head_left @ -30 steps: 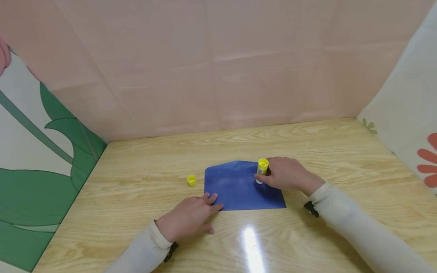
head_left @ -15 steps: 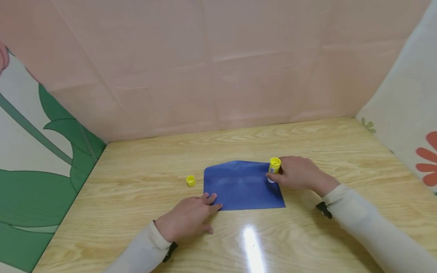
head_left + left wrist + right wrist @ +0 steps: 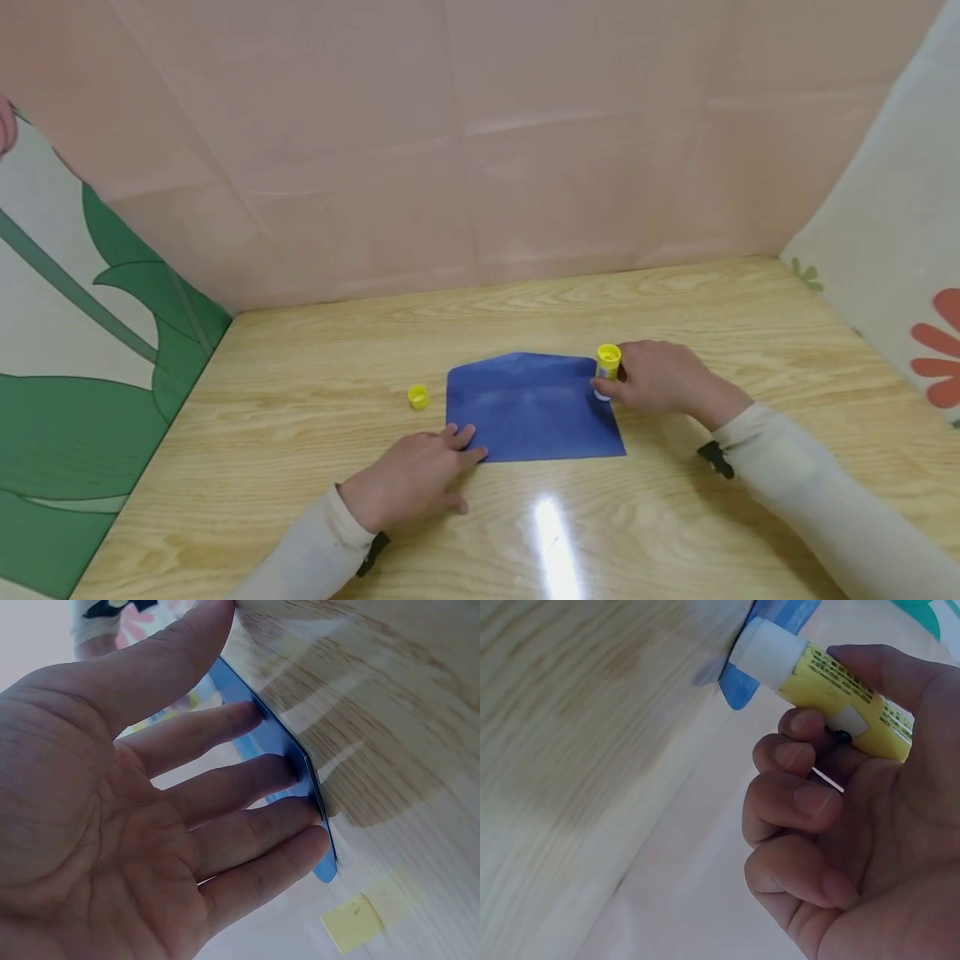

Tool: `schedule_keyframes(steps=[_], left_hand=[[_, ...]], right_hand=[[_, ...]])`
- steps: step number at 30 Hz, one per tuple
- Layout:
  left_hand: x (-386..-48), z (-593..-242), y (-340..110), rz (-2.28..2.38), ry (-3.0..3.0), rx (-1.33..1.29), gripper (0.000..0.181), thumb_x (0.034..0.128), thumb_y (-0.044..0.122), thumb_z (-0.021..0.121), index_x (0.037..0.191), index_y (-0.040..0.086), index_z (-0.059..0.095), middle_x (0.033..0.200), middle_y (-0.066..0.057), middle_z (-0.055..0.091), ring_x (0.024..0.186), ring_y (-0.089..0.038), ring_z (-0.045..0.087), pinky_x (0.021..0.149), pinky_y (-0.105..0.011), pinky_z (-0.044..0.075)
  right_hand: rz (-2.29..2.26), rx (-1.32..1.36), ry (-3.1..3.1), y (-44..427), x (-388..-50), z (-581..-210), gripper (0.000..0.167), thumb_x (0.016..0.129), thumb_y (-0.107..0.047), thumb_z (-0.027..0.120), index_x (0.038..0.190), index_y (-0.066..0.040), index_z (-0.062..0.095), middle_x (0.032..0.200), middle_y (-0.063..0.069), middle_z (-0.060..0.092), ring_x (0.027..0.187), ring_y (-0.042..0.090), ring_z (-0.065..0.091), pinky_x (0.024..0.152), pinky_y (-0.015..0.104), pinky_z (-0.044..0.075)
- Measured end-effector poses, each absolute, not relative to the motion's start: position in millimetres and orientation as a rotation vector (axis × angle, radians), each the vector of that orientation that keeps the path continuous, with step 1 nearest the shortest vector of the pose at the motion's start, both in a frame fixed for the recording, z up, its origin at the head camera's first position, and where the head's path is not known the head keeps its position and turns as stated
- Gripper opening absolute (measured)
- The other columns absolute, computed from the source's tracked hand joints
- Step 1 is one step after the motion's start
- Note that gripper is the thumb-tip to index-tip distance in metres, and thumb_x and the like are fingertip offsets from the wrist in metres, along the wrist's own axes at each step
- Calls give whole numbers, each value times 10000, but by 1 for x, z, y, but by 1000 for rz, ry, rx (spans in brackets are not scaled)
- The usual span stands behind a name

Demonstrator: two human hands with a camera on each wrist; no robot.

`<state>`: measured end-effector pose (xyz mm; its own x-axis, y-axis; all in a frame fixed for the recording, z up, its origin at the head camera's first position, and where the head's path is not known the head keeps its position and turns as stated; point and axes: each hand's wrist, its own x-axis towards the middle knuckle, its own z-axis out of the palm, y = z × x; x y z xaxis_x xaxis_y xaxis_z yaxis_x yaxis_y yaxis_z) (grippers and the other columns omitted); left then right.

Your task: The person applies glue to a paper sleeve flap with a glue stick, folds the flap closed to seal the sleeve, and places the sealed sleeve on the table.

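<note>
A blue envelope-shaped sheet [image 3: 532, 417] lies flat on the wooden table. My left hand [image 3: 416, 479] rests with spread fingers on its lower left corner; the left wrist view shows the fingertips against the blue sheet [image 3: 277, 750]. My right hand [image 3: 671, 379] grips a yellow and white glue stick [image 3: 606, 367], white end down, at the sheet's upper right edge. In the right wrist view the thumb and curled fingers hold the glue stick [image 3: 832, 686], its white end against the blue material. A yellow cap [image 3: 418, 397] sits left of the sheet.
The wooden table [image 3: 315, 350] meets a pinkish covering [image 3: 337, 167] at its back edge. Green leaf patterns [image 3: 75, 433] are on the left side, and a white sheet with a red flower [image 3: 947, 350] stands at the right.
My right hand and the glue stick have moved right along the sheet's upper part to its right edge, with only a small shift in the last half second. My left hand has stayed in place.
</note>
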<state>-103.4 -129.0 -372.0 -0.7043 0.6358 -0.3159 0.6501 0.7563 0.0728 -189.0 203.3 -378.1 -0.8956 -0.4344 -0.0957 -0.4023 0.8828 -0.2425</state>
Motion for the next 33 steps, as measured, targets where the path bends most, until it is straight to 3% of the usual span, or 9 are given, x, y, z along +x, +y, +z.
schedule_keyframes(steps=[16, 22, 26, 30, 33], left_hand=[[-105, -376, -130, -58, 2635, 1012, 653, 872, 465, 713, 1433, 172, 550, 1527, -162, 444, 1385, -311, 486, 1033, -397, 515], [-105, -374, -129, -71, 2631, 1017, 653, 868, 462, 719, 1431, 176, 552, 1525, -158, 449, 1382, -314, 490, 1038, -401, 511], [-104, -374, -129, -74, 2637, 1009, 656, 865, 464, 721, 1429, 174, 554, 1522, -159, 453, 1378, -320, 494, 1037, -404, 511], [-104, -375, -130, -61, 2640, 1011, 656, 862, 457, 728, 1424, 163, 559, 1516, -167, 456, 1375, -320, 498, 1041, -399, 508], [-105, -375, -130, -60, 2642, 1026, 654, 860, 455, 732, 1418, 158, 566, 1510, -173, 461, 1364, -319, 509, 1040, -398, 510]], right_hand=[[-233, -564, 2948, 211, -191, -368, 404, 907, -504, 625, 719, -166, 506, 623, -21, 488, 559, 149, 488, 486, 300, 357], [-313, -650, 2970, 199, -187, -364, 350, 889, -474, 654, 737, -186, 525, 630, -50, 486, 565, 120, 481, 493, 285, 357], [-303, -706, 2992, 181, -184, -359, 284, 851, -450, 658, 882, -168, 650, 719, -61, 544, 599, 109, 498, 492, 280, 373], [-313, -730, 3015, 161, -182, -354, 325, 831, -418, 634, 1029, -169, 698, 846, -53, 615, 641, 115, 537, 502, 295, 411], [-337, -769, 3003, 145, -183, -352, 277, 837, -412, 620, 994, -192, 680, 862, -58, 616, 651, 113, 551, 519, 305, 426]])
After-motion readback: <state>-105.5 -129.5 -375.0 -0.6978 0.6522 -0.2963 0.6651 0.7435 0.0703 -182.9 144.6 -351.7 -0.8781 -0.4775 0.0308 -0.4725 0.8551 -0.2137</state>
